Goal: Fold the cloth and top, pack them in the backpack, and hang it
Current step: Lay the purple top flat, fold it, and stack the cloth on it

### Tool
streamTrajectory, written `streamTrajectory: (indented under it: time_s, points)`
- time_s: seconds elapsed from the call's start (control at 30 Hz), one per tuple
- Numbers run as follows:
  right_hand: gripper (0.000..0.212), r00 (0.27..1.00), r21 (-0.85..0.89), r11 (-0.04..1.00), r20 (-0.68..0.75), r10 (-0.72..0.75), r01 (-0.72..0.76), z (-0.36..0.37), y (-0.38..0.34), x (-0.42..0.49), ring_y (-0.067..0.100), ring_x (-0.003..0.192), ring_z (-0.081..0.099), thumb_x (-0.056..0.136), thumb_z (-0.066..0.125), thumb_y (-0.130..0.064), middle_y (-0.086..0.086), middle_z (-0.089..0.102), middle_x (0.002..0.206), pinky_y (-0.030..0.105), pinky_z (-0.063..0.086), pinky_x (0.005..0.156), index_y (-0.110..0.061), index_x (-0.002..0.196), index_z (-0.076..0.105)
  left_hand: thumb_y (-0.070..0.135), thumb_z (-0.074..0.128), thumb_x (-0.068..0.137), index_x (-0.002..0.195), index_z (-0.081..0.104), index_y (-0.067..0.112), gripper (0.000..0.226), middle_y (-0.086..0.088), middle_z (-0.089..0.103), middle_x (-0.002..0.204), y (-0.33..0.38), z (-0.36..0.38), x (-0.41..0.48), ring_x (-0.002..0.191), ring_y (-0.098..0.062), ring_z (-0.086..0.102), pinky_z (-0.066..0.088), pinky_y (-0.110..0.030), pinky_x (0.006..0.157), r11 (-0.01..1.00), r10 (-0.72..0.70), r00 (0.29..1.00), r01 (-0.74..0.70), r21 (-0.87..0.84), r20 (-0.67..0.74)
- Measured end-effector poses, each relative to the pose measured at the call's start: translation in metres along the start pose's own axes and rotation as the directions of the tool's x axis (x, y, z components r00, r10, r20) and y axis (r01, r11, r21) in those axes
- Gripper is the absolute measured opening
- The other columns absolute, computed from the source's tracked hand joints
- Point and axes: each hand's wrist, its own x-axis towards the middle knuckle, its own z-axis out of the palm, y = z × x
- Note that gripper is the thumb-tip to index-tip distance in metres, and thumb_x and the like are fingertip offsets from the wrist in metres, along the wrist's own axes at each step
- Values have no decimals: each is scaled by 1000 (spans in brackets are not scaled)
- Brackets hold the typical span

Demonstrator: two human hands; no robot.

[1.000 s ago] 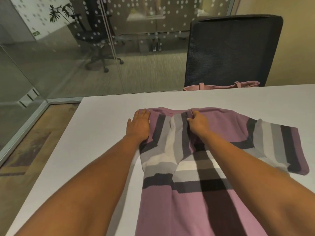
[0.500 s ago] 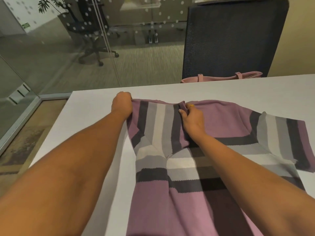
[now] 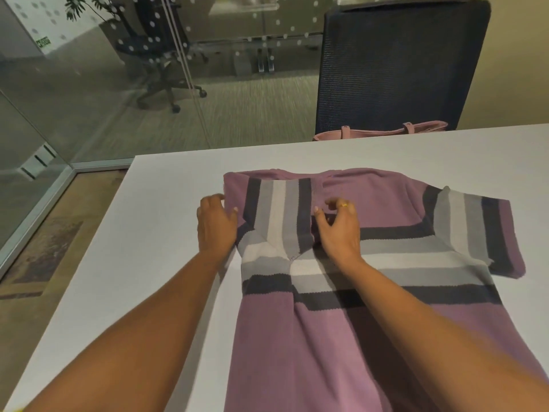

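Grip apart both sides: L hand (image 3: 216,226) touches top (image 3: 377,200) edge, R hand (image 3: 338,233) rests on it.

Mauve knit top (image 3: 371,203) banded grey, white, charcoal (centre frame); plain white table (image 3: 166,221); black mesh chair (image 3: 395,66); pink leather bag (image 3: 383,133), upper right.

A striped purple top (image 3: 386,203) (left sleeve inward) under left hand (image 3: 215,226) and right hand (image 3: 338,230)
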Motion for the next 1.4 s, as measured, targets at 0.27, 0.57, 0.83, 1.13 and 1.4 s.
streamTrajectory:
  time_s: [0.27, 0.57, 0.83, 1.13, 1.4]
  points:
    - [19, 962, -229, 937, 133, -238, 263, -32, 9, -128, 19, 102, 51, 92, 54, -24, 1, 57, 109, 29, 32, 82, -13, 104, 63, 27, 51, 94, 133, 40, 9, 44, -15, 52, 128, 2, -26, -124, 115, -29, 53, 43, -36, 95, 977, -159, 975, 177, -116, 155]
    - [27, 783, -115, 851, 470, -408, 513, -61, -4, -266, 17, 80, 57, 87, 45, -36, -2, 60, 84, 27, 45, 67, -17, 87, 64, 39, 54, 91, 123, 46, 10, 44, -11, 60, 122, -1, -70, -233, 105, -29, 59, 48, -36, 87, 970, -235, 923, 242, 14, 305]
    - [32, 634, -159, 810, 711, -303, 565, -56, -26, -328, 25, 101, 46, 87, 58, -35, 13, 54, 104, 32, 37, 78, -4, 96, 56, 19, 65, 86, 109, 60, 1, 30, -16, 64, 111, -24, -98, -269, 101, -32, 58, 40, -27, 77, 952, -306, 903, 296, 80, 303]
    - [24, 575, -86, 865, 779, -251, 494, -57, -35, -341, 27, 101, 51, 91, 48, -22, 13, 58, 106, 34, 42, 83, -4, 99, 61, 27, 63, 87, 81, 56, 10, 19, -10, 63, 90, -38, -111, -287, 80, -23, 54, 40, -28, 70, 935, -353, 894, 336, 108, 274]
    - [23, 794, -127, 891, 521, -313, 435, -91, 4, -313, 22, 100, 52, 94, 48, -26, 6, 58, 102, 28, 40, 82, -10, 102, 63, 43, 63, 84, 61, 46, 14, 41, -1, 52, 64, -40, -118, -311, 68, -22, 52, 38, -28, 63, 930, -367, 876, 349, 116, 311]
